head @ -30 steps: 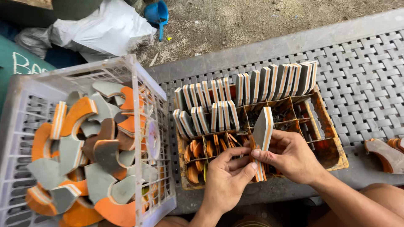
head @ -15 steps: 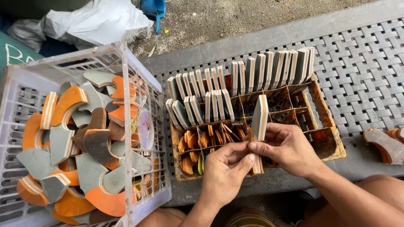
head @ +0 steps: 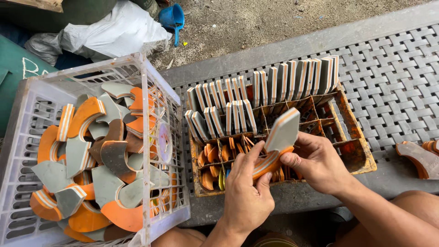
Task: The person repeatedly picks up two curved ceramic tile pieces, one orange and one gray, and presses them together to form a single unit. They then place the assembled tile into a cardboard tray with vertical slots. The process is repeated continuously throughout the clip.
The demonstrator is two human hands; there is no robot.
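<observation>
My left hand (head: 246, 192) and my right hand (head: 317, 161) together grip a curved grey piece with orange and white stripes (head: 280, 137), held upright over the front of a rusty orange divided tray (head: 356, 151). The left fingers pinch its lower end; the right fingers press it from the other side. The tray's back rows hold several similar striped pieces (head: 265, 89) standing on edge. Its front cells hold small orange offcuts (head: 216, 158).
A white plastic crate (head: 148, 137) on the left is full of curved grey and orange pieces (head: 91, 160). The tray rests on a grey woven-pattern surface (head: 393, 77). More curved pieces (head: 418, 158) lie at the right edge. A blue scoop (head: 173, 18) and a white bag (head: 109, 32) lie on the dirt behind.
Both hands have kept hold of the striped piece and tilted it slightly over the tray's front. The view has shifted a little; the crate and tray stay in place.
</observation>
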